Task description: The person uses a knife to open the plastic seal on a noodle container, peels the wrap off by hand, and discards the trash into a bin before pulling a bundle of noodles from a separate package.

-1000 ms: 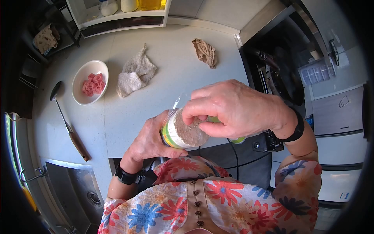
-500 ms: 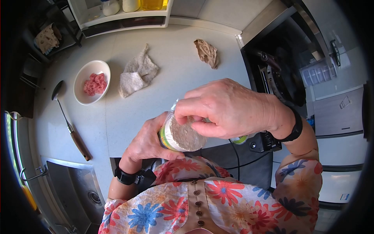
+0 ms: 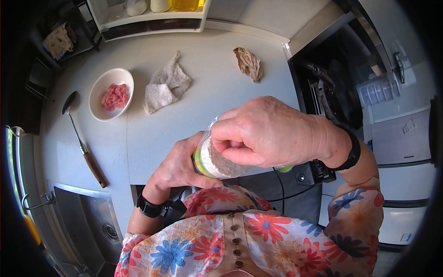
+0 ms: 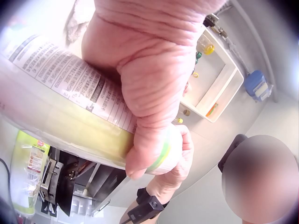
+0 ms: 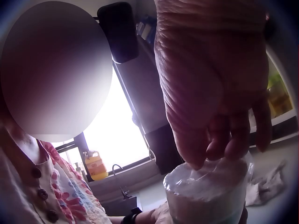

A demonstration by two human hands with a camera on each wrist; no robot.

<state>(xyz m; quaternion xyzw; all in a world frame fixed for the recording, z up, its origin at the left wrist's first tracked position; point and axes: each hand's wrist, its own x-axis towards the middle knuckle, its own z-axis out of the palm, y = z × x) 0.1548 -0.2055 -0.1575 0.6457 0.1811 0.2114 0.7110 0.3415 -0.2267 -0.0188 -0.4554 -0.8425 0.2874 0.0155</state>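
Note:
My left hand (image 3: 177, 161) grips a round tub (image 3: 201, 159) with a white, green and yellow label, tilted near the counter's front edge. Pale powdery contents (image 3: 226, 167) show at its top. Clear plastic film (image 5: 248, 170) stands up around the rim. Bent over that top, my right hand (image 3: 272, 131) pinches the film with thumb and fingertips, its palm partly hiding the opening. Fine print covers the tub's side (image 4: 70, 79) in the left wrist view, where the left thumb (image 4: 145, 149) presses near one end.
A white bowl (image 3: 94, 99) of raw pink meat stands at left, beside a ladle (image 3: 82, 143) with a wooden handle. Two crumpled cloths, grey (image 3: 168, 83) and brown (image 3: 249, 64), lie farther back. A sink (image 3: 83, 207) is front left; a stove (image 3: 337, 101) is right.
My right hand has shifted slightly over the tub's top, its fingers curling further in. The tub's top faces the head camera less than before. The left hand keeps its hold.

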